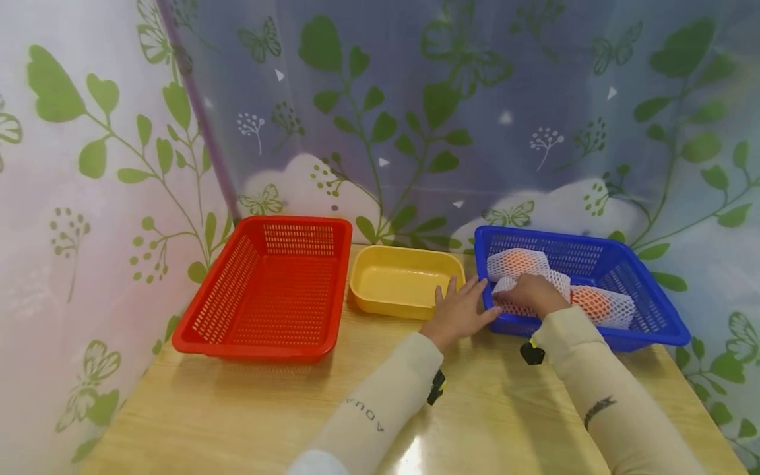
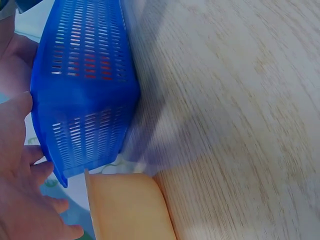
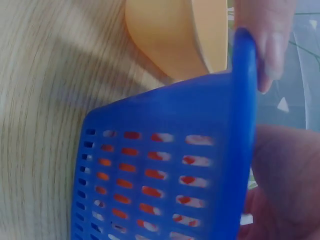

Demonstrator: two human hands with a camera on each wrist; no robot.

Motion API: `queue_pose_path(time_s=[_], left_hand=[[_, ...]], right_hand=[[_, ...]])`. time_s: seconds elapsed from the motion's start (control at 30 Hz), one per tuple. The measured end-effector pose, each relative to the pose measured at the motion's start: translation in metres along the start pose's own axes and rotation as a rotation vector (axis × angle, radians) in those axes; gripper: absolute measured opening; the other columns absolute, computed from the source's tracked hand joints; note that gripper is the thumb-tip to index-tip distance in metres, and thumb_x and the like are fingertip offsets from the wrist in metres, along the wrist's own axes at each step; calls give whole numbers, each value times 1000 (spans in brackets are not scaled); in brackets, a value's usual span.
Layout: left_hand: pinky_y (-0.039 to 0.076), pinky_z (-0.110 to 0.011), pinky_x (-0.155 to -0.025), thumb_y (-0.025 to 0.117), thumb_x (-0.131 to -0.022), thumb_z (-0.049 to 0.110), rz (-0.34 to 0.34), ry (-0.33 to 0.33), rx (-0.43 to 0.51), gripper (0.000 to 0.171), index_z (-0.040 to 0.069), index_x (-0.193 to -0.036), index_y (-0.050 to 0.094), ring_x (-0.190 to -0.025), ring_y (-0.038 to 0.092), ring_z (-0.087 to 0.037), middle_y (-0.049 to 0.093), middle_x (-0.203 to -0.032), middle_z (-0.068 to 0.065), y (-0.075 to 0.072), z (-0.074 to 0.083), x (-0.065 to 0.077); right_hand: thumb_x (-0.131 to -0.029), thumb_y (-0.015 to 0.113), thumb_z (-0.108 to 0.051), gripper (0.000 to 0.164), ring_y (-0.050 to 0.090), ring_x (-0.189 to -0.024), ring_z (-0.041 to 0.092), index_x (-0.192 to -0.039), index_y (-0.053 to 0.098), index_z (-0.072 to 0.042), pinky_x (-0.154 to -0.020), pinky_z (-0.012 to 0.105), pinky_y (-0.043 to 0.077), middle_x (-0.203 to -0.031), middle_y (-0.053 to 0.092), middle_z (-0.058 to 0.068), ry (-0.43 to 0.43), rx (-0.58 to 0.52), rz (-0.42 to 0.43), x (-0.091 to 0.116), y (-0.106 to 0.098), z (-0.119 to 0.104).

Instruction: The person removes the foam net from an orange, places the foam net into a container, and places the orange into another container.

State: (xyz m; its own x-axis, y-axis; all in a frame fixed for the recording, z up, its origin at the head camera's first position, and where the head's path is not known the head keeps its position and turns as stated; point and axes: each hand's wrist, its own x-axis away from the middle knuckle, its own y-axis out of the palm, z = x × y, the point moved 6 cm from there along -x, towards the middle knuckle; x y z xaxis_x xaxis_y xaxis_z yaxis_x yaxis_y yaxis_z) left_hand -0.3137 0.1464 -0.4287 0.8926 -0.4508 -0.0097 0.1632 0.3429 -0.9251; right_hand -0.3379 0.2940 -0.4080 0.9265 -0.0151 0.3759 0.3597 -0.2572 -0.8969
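1. Surface: a light wood-grain table (image 1: 487, 402) carries all the containers; a glare spot shows near its front edge.
2. Room: a blue-violet backdrop (image 1: 410, 39) printed with green leaves and butterflies stands behind the table; paler panels of similar print flank it on both sides.
3. Right hand (image 1: 539, 293): inside the basket at right, fingers bent down onto an orange, round item in a white mesh sleeve (image 1: 514, 307). Contact is visible; the fingertips are hidden, so whether this grip is closed round the item cannot be told.
4. Left hand (image 1: 460, 311): grip open, fingers spread, thumb touching the near left corner of the same basket's rim; the fingers lie close to the yellow tray's right end.
5. Blue rectangular plastic basket (image 1: 638, 340), slotted walls: holds at least three mesh-sleeved orange items. One lies at the back left (image 1: 518, 262), one under the right hand, and one to the right of that hand (image 1: 600, 307). Orange also shows through the slots in the right wrist view.
6. Yellow shallow tray with rounded corners (image 1: 394, 284): stands between the two baskets, just beside the blue one.
7. Red rectangular plastic basket (image 1: 279, 303): stands at left, its perforated base in view.
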Motion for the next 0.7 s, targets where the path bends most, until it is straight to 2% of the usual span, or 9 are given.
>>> queue_pose_path(time_s=[0.3, 0.7], left_hand=[[16, -61, -114, 42, -93, 66, -10, 1, 27, 73, 28, -154, 28, -146, 19, -29, 29, -158, 7, 4, -1, 0], [18, -61, -113, 41, -92, 67, 12, 3, 15, 74, 28, -153, 29, -146, 20, -28, 30, -157, 8, 3, -2, -4]], right_hand=[[-92, 56, -39, 82, 34, -130, 54, -142, 27, 18, -106, 62, 32, -143, 32, 39, -42, -21, -53, -1, 9, -1], [-91, 55, -37, 81, 34, -130, 55, -144, 24, 16, -106, 61, 32, -144, 30, 40, -90, -75, -11, -2, 12, 0]])
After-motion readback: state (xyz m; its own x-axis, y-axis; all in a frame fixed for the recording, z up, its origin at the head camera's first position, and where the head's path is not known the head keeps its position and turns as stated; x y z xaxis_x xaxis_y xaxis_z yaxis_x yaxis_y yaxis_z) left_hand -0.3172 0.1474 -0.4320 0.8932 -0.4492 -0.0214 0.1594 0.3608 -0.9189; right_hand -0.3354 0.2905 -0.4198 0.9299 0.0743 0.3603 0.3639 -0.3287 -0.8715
